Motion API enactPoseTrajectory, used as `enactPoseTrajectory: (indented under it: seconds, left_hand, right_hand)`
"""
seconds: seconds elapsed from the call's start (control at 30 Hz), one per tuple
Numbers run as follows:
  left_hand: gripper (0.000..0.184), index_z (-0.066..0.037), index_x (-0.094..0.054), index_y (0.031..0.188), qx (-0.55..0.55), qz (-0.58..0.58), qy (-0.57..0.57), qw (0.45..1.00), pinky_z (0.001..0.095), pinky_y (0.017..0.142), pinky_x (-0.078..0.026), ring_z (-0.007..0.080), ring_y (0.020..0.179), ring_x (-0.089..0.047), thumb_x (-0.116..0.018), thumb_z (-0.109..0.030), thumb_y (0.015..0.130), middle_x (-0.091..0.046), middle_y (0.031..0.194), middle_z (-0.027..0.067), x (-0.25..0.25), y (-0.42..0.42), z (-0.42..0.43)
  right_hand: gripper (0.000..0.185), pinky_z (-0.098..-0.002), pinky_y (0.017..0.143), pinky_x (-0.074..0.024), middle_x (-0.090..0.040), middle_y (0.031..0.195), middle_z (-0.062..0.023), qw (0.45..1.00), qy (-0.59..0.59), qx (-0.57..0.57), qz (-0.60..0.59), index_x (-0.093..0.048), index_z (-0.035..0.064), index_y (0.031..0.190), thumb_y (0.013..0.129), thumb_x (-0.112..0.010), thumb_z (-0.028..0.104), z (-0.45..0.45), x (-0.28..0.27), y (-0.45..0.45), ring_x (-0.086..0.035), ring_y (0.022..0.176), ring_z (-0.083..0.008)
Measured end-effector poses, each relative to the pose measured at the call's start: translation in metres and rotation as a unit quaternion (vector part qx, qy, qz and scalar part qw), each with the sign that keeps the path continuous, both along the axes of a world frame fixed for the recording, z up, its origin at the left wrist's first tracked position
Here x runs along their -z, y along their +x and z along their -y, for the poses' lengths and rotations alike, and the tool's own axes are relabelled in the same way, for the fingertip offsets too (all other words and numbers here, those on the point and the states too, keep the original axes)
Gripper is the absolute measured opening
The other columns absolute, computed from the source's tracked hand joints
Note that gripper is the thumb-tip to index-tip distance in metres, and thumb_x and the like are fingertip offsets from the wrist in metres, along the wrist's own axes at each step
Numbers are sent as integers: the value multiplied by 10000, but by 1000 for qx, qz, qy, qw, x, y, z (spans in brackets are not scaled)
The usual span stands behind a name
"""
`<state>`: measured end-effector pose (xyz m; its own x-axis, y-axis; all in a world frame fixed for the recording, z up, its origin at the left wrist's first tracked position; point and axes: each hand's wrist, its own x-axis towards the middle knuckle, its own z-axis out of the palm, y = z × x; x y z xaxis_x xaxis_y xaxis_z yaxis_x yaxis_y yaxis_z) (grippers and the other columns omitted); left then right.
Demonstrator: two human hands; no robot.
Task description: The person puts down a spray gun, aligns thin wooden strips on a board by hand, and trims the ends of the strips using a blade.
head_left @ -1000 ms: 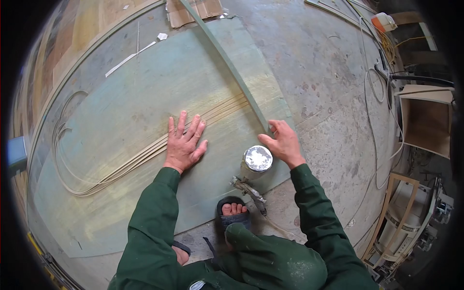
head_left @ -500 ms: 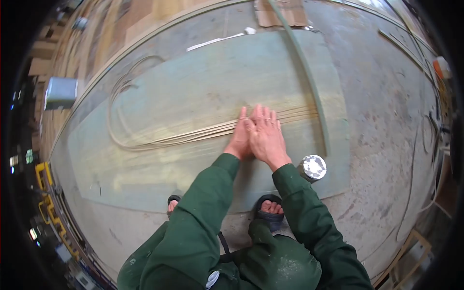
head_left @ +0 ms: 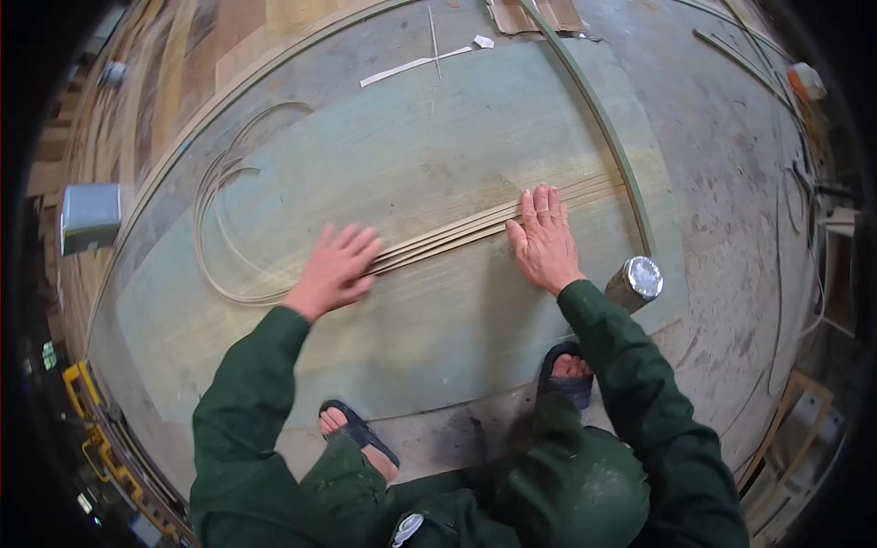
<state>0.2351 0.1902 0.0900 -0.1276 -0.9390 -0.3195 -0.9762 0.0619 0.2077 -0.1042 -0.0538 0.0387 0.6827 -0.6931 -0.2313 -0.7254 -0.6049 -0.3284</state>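
Note:
Several thin, pale strips [head_left: 445, 239] lie side by side across a greenish sheet [head_left: 384, 338] on the floor. Their left ends curl round in a wide loop. My left hand [head_left: 336, 268], slightly blurred, is over the strips near that bend, fingers apart; whether it touches them I cannot tell. Farther right, my right hand [head_left: 547, 242] lies flat on the strips with its fingers stretched out. Beyond it the strips run to a long greenish bar [head_left: 598, 114], which lies across the sheet. A can [head_left: 634, 282] with a silvery top stands just right of my right hand.
A bluish box-like block [head_left: 90, 217] sits at the left by wooden boards [head_left: 174, 73]. White scraps [head_left: 411, 68] and a piece of cardboard [head_left: 541, 13] lie at the far side. My sandalled feet [head_left: 358, 437] are at the sheet's near edge. Cords and a wooden frame [head_left: 793, 429] are at the right.
My hands were together, overlapping on the middle of the strips. They have parted: the left has slid toward the bend, the right toward the bar.

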Motion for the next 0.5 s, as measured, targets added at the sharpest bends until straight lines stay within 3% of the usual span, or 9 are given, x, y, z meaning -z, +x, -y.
enactPoseTrajectory:
  seconds: [0.07,0.23,0.27,0.3,0.37,0.5]
  left_hand:
    - [822,-106,-516,1593,-40,-24,-4,999,681,1252,-313,397,1537,-442,-773,-387,864,-488,1673,128,-9,43,-49]
    - [746,-38,-607,1482,-100,-55,-85,990,550,1189,-426,420,1403,-555,-805,-347,833,-588,1552,180,-3,99,-136]
    - [622,-17,-663,1353,-104,-54,-136,984,480,1048,-474,385,1234,-613,-790,-327,829,-679,1334,172,-3,101,-147]
    - [622,-17,-663,1353,-111,-59,-135,983,480,1048,-474,385,1234,-613,-790,-327,829,-679,1334,172,-5,106,-160]
    - [551,-21,-675,1289,-178,-61,-95,978,475,960,-468,367,1101,-627,-783,-303,828,-698,1126,148,-7,120,-191]
    - [508,-35,-695,1247,-171,-29,-165,971,475,909,-459,353,980,-641,-782,-285,814,-686,1014,131,-4,158,-254]
  right_hand:
    - [786,-556,1357,-132,-180,1791,-291,1000,-14,-5,-25,-268,1,1716,1153,-384,537,-3,-2,6,-111,1679,-458]
    - [841,-548,1363,-87,-126,1789,-326,990,-8,8,-143,-224,-73,1702,1155,-298,562,-8,-13,23,-63,1684,-458]
    - [863,-535,1365,-55,-86,1795,-327,978,-25,-16,-204,-183,-80,1707,1153,-266,576,-3,-7,25,-41,1685,-460]
    - [863,-535,1365,-55,-86,1795,-327,977,-25,-22,-210,-183,-80,1707,1153,-266,576,-4,-8,25,-41,1685,-460]
    - [885,-521,1367,-40,-60,1801,-317,978,2,16,-206,-137,-72,1717,1147,-278,590,-7,-14,34,-24,1686,-463]
    - [929,-516,1368,-35,-40,1807,-308,969,-5,41,-245,-107,-71,1720,1129,-287,623,-15,-21,46,-10,1685,-467]
